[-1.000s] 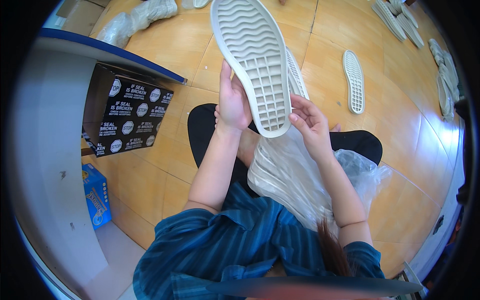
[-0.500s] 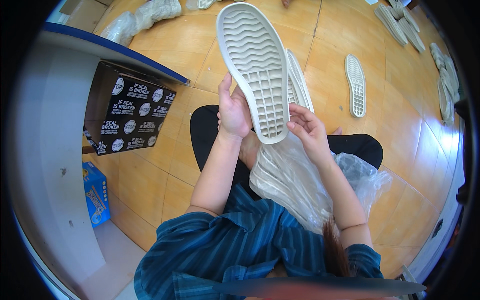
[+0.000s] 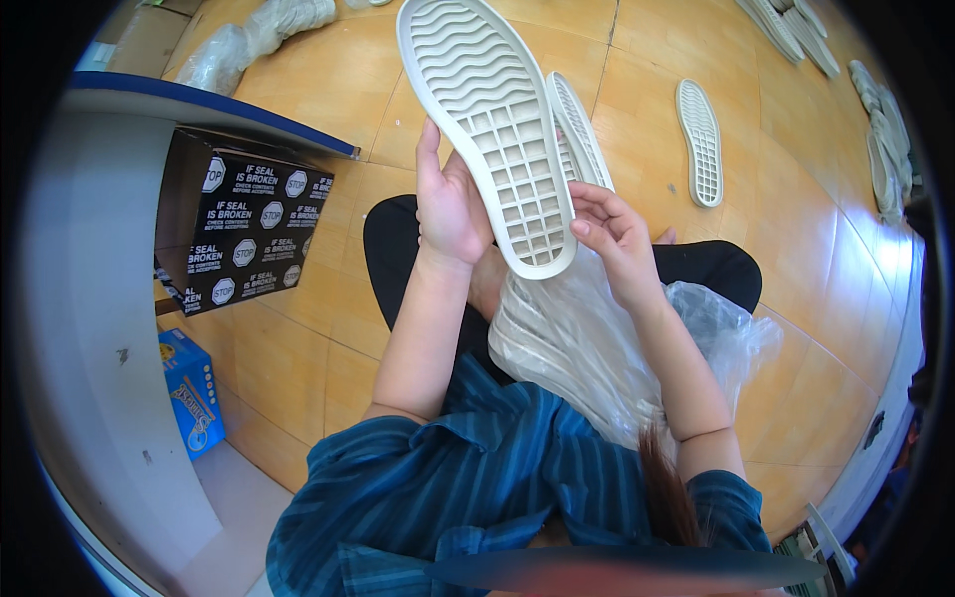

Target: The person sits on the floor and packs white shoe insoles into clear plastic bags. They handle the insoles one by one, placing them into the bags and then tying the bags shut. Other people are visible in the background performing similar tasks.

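Note:
A white shoe sole (image 3: 505, 149) is held up before me, its wavy and gridded side facing up and its wider end pointing away. Along its left edge, my left hand (image 3: 455, 209) grips it with the thumb showing and the other fingers mostly behind. My right hand (image 3: 619, 239) pinches the opposite edge near the narrower end. Partly hidden behind it is a second white sole (image 3: 579, 129). Across my lap lies a clear plastic bag (image 3: 567, 343) with several white soles inside.
A single sole (image 3: 700, 144) lies on the wooden floor (image 3: 637, 90) ahead to the right. Farther right are more soles (image 3: 880, 149). To my left are a blue-edged grey panel (image 3: 129, 298), a black printed carton (image 3: 254, 229) and a blue box (image 3: 191, 393). Bagged soles (image 3: 264, 40) lie far left.
The whole view has shifted slightly, so the floor things sit a little higher and farther left. Both hands keep their hold on the sole, which leans a bit more to the left.

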Available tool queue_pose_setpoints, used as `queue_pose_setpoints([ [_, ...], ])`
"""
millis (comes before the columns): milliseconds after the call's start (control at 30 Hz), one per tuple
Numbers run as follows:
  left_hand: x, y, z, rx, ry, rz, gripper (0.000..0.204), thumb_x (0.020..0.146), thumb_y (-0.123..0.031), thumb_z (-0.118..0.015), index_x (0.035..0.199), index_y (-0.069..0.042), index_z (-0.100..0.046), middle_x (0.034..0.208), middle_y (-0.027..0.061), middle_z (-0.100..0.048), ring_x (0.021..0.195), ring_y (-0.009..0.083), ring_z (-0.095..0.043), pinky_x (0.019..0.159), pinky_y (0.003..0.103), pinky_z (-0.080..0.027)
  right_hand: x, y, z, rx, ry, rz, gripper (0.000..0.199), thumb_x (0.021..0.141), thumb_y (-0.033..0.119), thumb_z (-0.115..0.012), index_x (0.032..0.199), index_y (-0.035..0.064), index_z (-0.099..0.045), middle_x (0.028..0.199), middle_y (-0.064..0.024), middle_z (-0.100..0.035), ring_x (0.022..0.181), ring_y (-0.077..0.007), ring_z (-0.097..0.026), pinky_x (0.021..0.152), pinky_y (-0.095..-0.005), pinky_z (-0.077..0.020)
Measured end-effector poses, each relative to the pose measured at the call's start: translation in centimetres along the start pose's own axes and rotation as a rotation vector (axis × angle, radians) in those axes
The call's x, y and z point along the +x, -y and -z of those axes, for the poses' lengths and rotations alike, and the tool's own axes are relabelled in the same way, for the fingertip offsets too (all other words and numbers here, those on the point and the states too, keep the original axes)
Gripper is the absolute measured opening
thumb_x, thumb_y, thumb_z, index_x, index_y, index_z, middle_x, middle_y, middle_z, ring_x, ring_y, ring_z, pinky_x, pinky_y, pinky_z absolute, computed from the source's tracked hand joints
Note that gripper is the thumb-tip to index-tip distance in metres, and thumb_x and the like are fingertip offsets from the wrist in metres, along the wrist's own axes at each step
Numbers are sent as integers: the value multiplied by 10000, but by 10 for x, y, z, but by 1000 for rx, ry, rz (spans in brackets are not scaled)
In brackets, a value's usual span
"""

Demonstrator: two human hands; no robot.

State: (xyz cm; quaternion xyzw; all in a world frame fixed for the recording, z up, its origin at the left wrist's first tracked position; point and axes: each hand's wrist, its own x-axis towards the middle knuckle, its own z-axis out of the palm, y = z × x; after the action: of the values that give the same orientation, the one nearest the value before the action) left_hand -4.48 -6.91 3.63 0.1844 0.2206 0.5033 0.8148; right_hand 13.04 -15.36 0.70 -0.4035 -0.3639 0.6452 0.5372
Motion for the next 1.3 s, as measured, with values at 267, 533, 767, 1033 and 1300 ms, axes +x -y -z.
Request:
queue_pose_setpoints([
  [267, 1, 4, 2, -8, 0, 78, 813, 999, -612, -210, 1479, 36, -312, 1435, 285, -437, 1322, 404, -459, 1103, 512, -387, 4, -3, 4, 56, -40, 17, 370, 959, 121, -590, 1303, -12, -560, 1030, -71, -686, 866, -99, -612, 762, -252, -478],
  [533, 10, 14, 20, -67, -97, 146, 752, 1025, -547, -228, 1462, 56, -328, 1428, 324, -421, 1323, 428, -444, 1116, 517, -370, 3, -4, 3, 41, -79, 28, 346, 967, 125, -576, 1287, -5, -579, 990, -52, -692, 825, -80, -608, 736, -249, -479],
  [767, 11, 25, 33, -163, -119, 156, 725, 1032, -508, -231, 1472, 65, -291, 1453, 328, -382, 1341, 433, -419, 1125, 534, -354, 5, -7, 5, 32, -106, 14, 325, 970, 130, -570, 1267, 1, -597, 1025, -51, -693, 866, -84, -622, 764, -254, -490],
  [1033, 10, 20, 16, -133, -54, 50, 827, 976, -622, -245, 1498, 18, -277, 1486, 304, -357, 1384, 441, -361, 1144, 545, -313, 6, -9, 6, 43, -129, -14, 341, 986, 187, -544, 1267, 0, -592, 1163, -72, -663, 952, -108, -624, 832, -275, -497],
  [1300, 5, 17, 3, -65, -28, 14, 900, 933, -683, -285, 1488, 25, -291, 1464, 267, -410, 1345, 404, -431, 1133, 508, -346, 6, -15, 11, 43, -124, -23, 324, 978, 179, -562, 1234, -19, -580, 1134, -81, -659, 992, -120, -615, 878, -281, -487],
])
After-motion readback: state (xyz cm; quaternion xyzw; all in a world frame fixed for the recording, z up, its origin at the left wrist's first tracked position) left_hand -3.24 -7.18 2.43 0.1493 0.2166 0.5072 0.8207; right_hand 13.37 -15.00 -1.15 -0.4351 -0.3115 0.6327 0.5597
